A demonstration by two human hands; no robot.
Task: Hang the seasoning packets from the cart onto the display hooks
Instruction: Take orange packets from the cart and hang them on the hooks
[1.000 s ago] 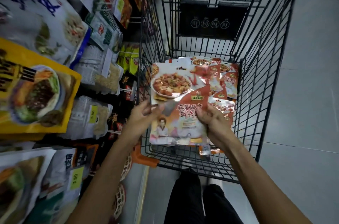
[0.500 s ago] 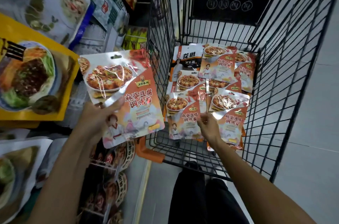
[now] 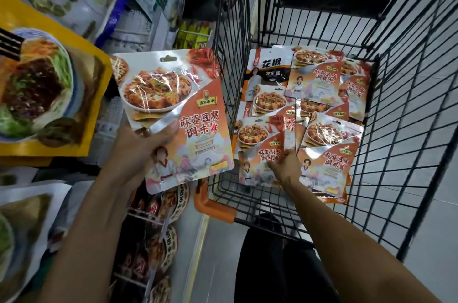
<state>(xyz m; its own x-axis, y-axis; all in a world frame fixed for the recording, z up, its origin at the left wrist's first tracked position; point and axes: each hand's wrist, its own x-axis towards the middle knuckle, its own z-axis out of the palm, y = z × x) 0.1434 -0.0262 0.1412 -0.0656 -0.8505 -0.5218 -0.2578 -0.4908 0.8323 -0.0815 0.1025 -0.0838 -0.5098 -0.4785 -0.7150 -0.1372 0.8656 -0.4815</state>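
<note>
Orange-and-white foil printed with a dish of tofu: the mapo tofu seasoning packet [image 3: 178, 114] is out of the cart, held upright beside the shelving on the left. The left hand [image 3: 138, 151] has its grip clamped on the packet's lower left part, thumb across the front and fingers behind. The hang slot [image 3: 168, 58] at the top edge is free and unobstructed.

The step in hand looks like the carry to the display. The next move probably calls for lining that slot up with a free hook and sliding the packet on, keeping it level so the thin foil does not fold. The hooks themselves cannot be made out among the crowded hanging goods, such as the yellow noodle packet [image 3: 49, 79].

The right hand [image 3: 285, 166] reaches into the wire cart [image 3: 409, 104] and lies on the near packet [image 3: 252, 134]. I cannot tell whether its grip is closed on it or merely resting there.

The cart holds a loose, overlapping pile of packets [image 3: 319, 74] of the same design, lying flat on the basket floor. One differently printed Sichuan-pepper packet [image 3: 270, 69] is partly buried at the far left. Much of the stock is still unhung, so the task appears to have a good way to go.
</note>
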